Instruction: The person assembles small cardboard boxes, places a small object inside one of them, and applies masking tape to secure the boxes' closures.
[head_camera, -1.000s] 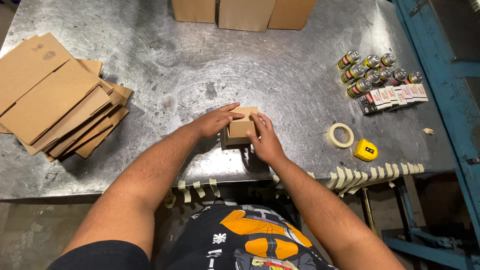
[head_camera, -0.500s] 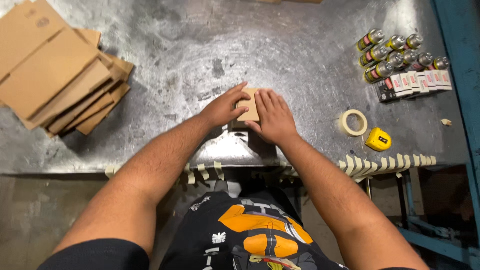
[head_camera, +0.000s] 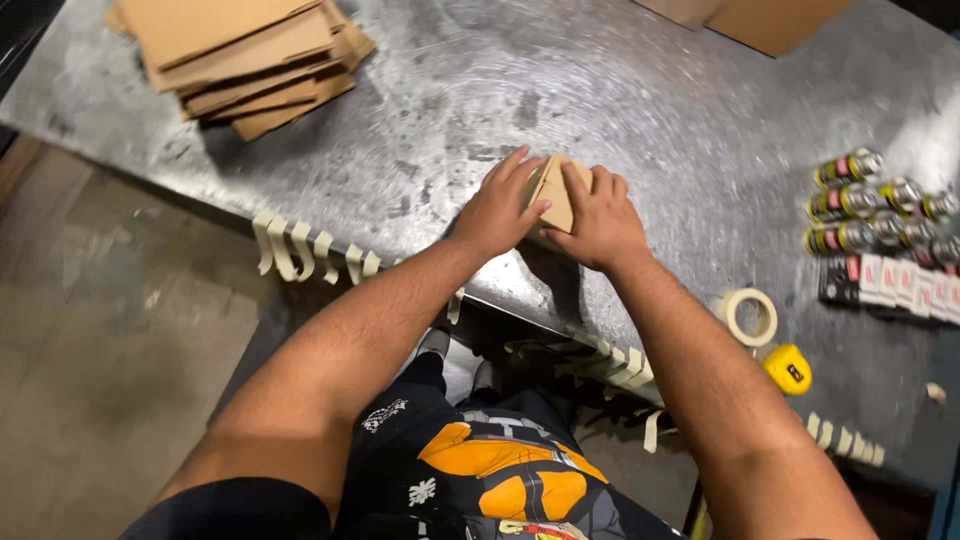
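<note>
Both the left hand (head_camera: 497, 212) and right hand (head_camera: 597, 220) close flat around a small cardboard box (head_camera: 553, 190) near the metal tabletop's (head_camera: 420, 120) front edge, pinning its flaps steady from either side.

Our hands cover most of the small cardboard box (head_camera: 553, 190), the flat cardboard stack (head_camera: 240, 50) runs off the top edge, and the spray cans (head_camera: 880, 205) blur.

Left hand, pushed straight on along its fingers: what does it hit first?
The left hand is already on the small cardboard box, so that comes first. Beyond it lies bare metal table, then probably the big cardboard boxes; depth unclear.
</note>
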